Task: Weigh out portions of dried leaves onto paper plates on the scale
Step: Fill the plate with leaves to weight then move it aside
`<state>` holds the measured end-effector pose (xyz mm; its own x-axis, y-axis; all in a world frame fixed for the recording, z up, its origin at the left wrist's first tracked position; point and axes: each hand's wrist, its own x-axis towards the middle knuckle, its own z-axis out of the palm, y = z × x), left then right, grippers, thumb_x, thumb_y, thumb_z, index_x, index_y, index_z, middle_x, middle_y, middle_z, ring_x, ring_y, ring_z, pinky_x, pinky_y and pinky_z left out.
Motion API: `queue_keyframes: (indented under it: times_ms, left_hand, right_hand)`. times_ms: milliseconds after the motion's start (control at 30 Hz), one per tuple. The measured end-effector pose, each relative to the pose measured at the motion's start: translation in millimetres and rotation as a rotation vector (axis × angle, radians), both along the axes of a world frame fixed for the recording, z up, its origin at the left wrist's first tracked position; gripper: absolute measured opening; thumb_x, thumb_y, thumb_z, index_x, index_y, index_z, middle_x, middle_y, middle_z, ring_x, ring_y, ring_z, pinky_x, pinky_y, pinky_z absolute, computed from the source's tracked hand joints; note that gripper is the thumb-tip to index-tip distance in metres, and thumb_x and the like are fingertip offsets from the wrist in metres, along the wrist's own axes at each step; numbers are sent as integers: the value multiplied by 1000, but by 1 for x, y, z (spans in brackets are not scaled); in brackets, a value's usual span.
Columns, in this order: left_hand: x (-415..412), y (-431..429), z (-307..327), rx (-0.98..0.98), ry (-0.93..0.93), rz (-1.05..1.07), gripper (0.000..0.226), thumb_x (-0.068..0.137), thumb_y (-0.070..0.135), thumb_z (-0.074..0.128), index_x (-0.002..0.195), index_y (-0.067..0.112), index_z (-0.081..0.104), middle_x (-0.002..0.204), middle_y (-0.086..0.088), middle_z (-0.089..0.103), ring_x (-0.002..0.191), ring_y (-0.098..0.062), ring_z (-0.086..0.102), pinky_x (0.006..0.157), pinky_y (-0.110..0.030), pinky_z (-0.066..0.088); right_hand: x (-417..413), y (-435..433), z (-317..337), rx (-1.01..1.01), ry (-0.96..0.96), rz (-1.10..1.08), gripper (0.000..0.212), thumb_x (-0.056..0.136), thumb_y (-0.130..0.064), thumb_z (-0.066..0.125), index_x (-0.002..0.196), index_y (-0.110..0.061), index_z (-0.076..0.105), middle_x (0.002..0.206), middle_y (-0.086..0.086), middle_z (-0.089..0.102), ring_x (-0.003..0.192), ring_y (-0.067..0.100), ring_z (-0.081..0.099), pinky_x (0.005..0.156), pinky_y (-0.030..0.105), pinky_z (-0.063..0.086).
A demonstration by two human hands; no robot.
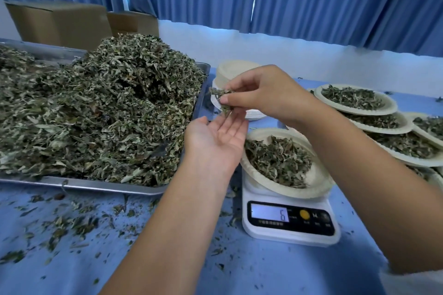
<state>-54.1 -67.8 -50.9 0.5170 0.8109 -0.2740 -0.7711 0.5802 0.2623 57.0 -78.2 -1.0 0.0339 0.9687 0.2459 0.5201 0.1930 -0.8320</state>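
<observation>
I saw my right grip [261, 93] pinching a tuft of dried leaves [221, 97] just above my left grip [215, 137], which lay released, palm up (beside the heaped tray [96, 187]). The filled paper plate [320, 189] sat on the scale [291, 235], showing 6.

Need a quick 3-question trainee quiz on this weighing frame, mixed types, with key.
1. True or false: the left hand is curled into a fist.
2. Which digit shows on the scale display?
3. The right hand pinches a tuft of leaves above: A) the tray; B) the left hand; C) the plate on the scale.
Key: 1 false, it lies open, palm up; 2: 6; 3 B.
</observation>
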Motion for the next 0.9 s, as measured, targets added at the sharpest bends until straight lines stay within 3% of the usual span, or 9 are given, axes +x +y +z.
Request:
queue_keyframes:
  times_ms: [133, 267, 400, 500, 600, 700, 800, 900]
  left_hand:
    - [5, -10, 2, 29, 66, -10, 44, 103, 27, 27, 97, -9, 53, 133, -22, 48, 129, -33, 45, 97, -42, 42]
    - [5, -13, 1, 79, 157, -37, 49, 103, 28, 27, 122, -9, 51, 125, -23, 57, 122, -32, 52, 90, -39, 44]
    - [3, -13, -1, 68, 142, -8, 49, 102, 29, 29, 119, -11, 52, 118, -25, 61, 116, -33, 57, 94, -41, 45]
    - [3, -14, -2, 65, 136, -2, 49, 102, 30, 30, 111, -11, 54, 118, -26, 62, 115, -34, 58, 97, -42, 45]
    - [4, -15, -2, 67, 124, 12, 49, 102, 31, 30, 108, -11, 55, 117, -26, 62, 114, -34, 58, 95, -42, 46]
    - [4, -16, -2, 61, 121, 25, 49, 102, 30, 31, 106, -12, 56, 114, -26, 63, 112, -35, 60, 94, -43, 47]
    - [3, -16, -4, 50, 131, 25, 49, 102, 30, 31, 105, -12, 56, 113, -26, 64, 110, -34, 61, 94, -43, 48]
    - [3, -15, -4, 47, 130, 31, 50, 102, 31, 30, 106, -12, 56, 113, -26, 64, 110, -34, 61, 95, -43, 48]
  right_hand:
    - [25, -29, -2, -86, 33, 42, 7, 79, -3, 75, 85, -5, 72, 70, -1, 71, 64, 6, 65, 64, 15, 54]
    - [48, -44, 0, -226, -74, 17, 11, 77, -8, 78, 87, -6, 73, 70, -3, 71, 63, 5, 66, 61, 12, 51]
    - [59, -51, 5, -344, -198, -18, 18, 77, -13, 79, 93, -9, 72, 71, -4, 72, 62, 7, 68, 58, 11, 52]
    - [63, -50, 6, -318, -270, -81, 20, 78, -17, 80, 95, -15, 71, 76, 1, 75, 66, 11, 71, 66, 17, 57]
    - [61, -45, 1, -274, -309, -142, 20, 79, -17, 79, 96, -15, 69, 78, 3, 74, 60, 10, 67, 62, 17, 54]
    - [57, -39, -7, -281, -475, -161, 18, 79, -22, 79, 94, -16, 70, 81, -4, 70, 65, 10, 64, 66, 22, 53]
    - [58, -39, -10, -258, -575, -169, 10, 79, -26, 78, 88, -20, 75, 79, -11, 71, 75, 3, 64, 66, 15, 47]
    - [58, -39, -10, -214, -593, -173, 6, 84, -20, 72, 85, -25, 76, 75, -18, 68, 72, -5, 60, 59, 8, 43]
